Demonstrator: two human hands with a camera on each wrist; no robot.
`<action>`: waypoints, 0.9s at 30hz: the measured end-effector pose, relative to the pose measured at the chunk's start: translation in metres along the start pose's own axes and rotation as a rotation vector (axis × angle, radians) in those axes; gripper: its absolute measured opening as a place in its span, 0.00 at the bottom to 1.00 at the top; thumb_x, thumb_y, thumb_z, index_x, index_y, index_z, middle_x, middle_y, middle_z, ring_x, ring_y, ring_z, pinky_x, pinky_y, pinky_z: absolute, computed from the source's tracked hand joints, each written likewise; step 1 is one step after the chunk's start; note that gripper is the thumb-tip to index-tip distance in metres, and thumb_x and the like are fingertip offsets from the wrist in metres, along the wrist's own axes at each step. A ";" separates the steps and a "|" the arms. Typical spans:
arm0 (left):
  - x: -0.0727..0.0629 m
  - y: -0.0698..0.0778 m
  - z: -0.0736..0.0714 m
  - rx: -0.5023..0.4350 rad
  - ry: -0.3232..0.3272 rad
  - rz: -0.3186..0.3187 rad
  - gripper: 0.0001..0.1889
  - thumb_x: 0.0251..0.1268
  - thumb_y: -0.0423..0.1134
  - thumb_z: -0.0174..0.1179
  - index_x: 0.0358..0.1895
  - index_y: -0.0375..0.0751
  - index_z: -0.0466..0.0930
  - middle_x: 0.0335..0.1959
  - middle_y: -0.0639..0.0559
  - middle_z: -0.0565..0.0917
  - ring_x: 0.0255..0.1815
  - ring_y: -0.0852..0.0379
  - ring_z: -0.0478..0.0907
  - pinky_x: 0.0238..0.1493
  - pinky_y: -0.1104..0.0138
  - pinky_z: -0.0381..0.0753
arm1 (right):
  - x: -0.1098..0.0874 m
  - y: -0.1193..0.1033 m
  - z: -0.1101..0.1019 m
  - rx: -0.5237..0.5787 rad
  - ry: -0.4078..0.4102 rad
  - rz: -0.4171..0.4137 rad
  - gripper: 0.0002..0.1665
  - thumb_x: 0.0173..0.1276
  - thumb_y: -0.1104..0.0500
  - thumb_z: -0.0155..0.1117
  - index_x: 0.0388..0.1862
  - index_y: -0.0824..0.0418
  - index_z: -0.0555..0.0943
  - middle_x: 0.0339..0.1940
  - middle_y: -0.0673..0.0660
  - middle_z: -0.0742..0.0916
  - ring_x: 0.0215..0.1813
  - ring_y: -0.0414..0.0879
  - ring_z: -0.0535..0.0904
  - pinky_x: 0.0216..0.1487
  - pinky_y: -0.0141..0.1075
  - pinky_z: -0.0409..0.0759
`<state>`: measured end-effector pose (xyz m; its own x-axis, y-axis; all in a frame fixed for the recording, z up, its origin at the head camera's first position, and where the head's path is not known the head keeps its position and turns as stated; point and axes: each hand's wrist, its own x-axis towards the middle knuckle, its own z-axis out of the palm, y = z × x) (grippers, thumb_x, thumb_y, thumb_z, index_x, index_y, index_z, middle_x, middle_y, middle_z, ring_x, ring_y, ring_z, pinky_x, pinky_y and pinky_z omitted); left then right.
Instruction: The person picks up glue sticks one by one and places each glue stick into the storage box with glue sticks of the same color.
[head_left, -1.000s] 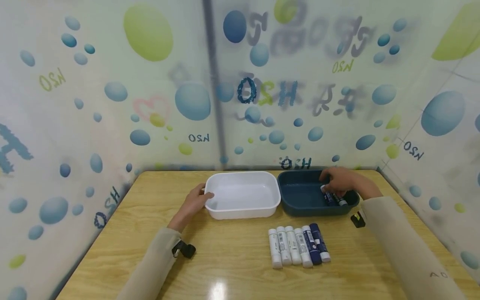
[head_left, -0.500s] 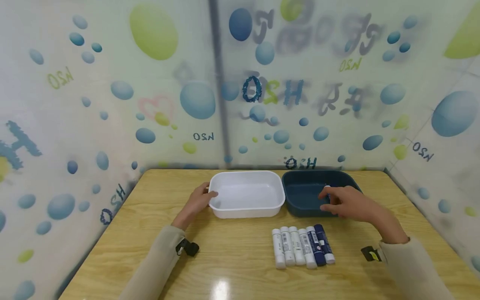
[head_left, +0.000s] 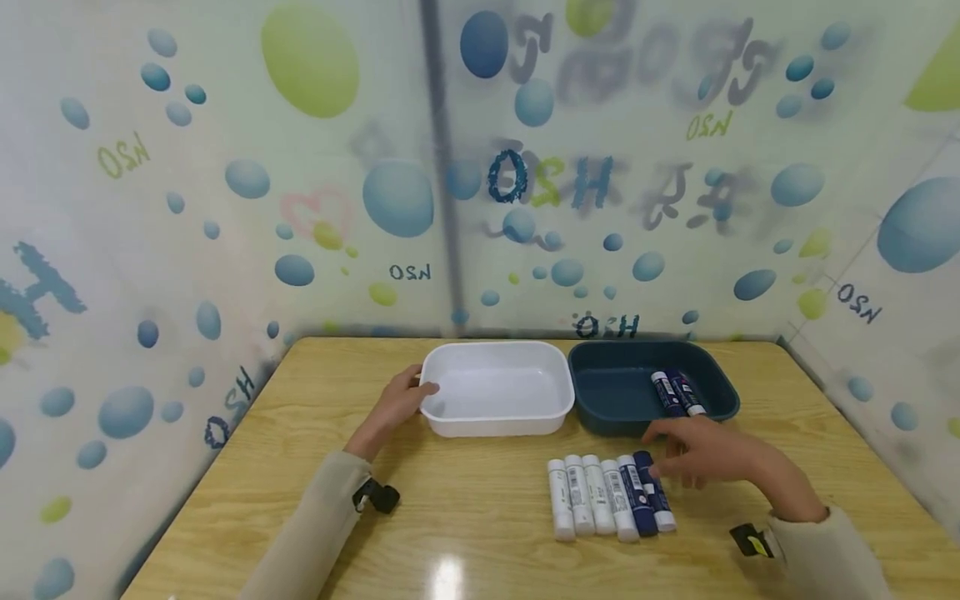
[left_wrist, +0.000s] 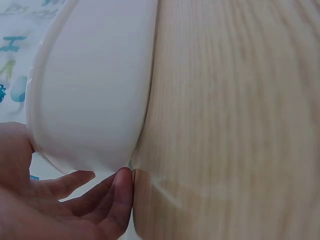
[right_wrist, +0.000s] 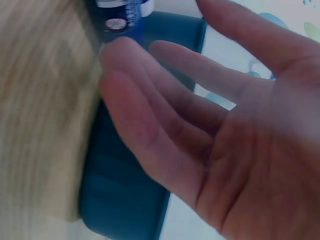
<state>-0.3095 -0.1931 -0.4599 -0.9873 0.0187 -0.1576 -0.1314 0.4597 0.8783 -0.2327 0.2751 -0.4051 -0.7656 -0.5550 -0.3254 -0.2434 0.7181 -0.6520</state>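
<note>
In the head view, my left hand (head_left: 393, 408) grips the left end of a white plastic tub (head_left: 495, 427), thumb over the rim. From the left wrist, the fingertips (left_wrist: 123, 187) press the outside of the tub's end wall. My right hand (head_left: 720, 458) hovers with loosely bent fingers and holds nothing. It is beside the rightmost dark blue glue stick (head_left: 655, 492) of a row on the table; its fingertips overlap that stick. Another dark blue stick (head_left: 637, 496) and several white glue sticks (head_left: 594, 493) make up the rest of the row.
A dark teal tub (head_left: 607, 419) stands against the white one's right side. Inside it lie two dark blue glue sticks (head_left: 667, 393). Behind the wooden table (head_left: 450, 492) rises a wall (head_left: 645, 167) with printed dots.
My right hand has left the dark tub, where two glue sticks now lie in plain view, and has come down to the row's right end. The left hand stays on the white tub.
</note>
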 end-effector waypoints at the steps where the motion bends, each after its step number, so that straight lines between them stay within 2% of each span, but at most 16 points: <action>1: 0.000 0.000 0.000 -0.002 -0.001 -0.002 0.32 0.77 0.44 0.55 0.80 0.39 0.61 0.66 0.31 0.77 0.59 0.42 0.82 0.50 0.60 0.84 | 0.000 0.001 0.001 0.018 -0.012 0.004 0.28 0.71 0.52 0.70 0.63 0.65 0.77 0.31 0.55 0.86 0.29 0.49 0.83 0.28 0.39 0.84; 7: 0.000 0.001 -0.001 -0.019 -0.014 -0.003 0.33 0.78 0.45 0.55 0.80 0.40 0.60 0.66 0.32 0.78 0.59 0.43 0.81 0.52 0.60 0.83 | 0.005 0.005 0.004 0.081 -0.051 0.003 0.34 0.70 0.52 0.71 0.68 0.66 0.72 0.32 0.56 0.84 0.30 0.52 0.85 0.29 0.41 0.85; 10: 0.000 0.001 -0.001 -0.013 -0.023 -0.010 0.33 0.77 0.46 0.56 0.80 0.40 0.60 0.67 0.33 0.77 0.59 0.44 0.81 0.53 0.61 0.83 | 0.007 0.008 0.007 0.071 -0.049 0.038 0.36 0.68 0.52 0.73 0.69 0.66 0.72 0.31 0.56 0.83 0.29 0.52 0.84 0.28 0.41 0.84; 15: -0.003 0.000 -0.001 -0.005 -0.038 -0.016 0.34 0.76 0.45 0.57 0.80 0.40 0.61 0.67 0.34 0.78 0.57 0.46 0.81 0.53 0.61 0.83 | 0.010 0.012 0.011 0.030 -0.054 0.111 0.31 0.65 0.52 0.76 0.64 0.62 0.77 0.30 0.54 0.83 0.29 0.50 0.81 0.28 0.38 0.81; 27: -0.002 0.000 -0.002 -0.003 -0.035 0.020 0.33 0.77 0.44 0.57 0.80 0.39 0.62 0.65 0.33 0.79 0.55 0.46 0.82 0.51 0.60 0.84 | 0.010 0.012 0.012 0.106 -0.096 0.130 0.31 0.67 0.55 0.73 0.65 0.63 0.74 0.28 0.56 0.85 0.28 0.51 0.82 0.29 0.41 0.83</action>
<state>-0.3073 -0.1946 -0.4588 -0.9861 0.0591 -0.1552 -0.1116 0.4565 0.8827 -0.2365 0.2735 -0.4245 -0.7250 -0.5016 -0.4720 -0.0782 0.7408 -0.6672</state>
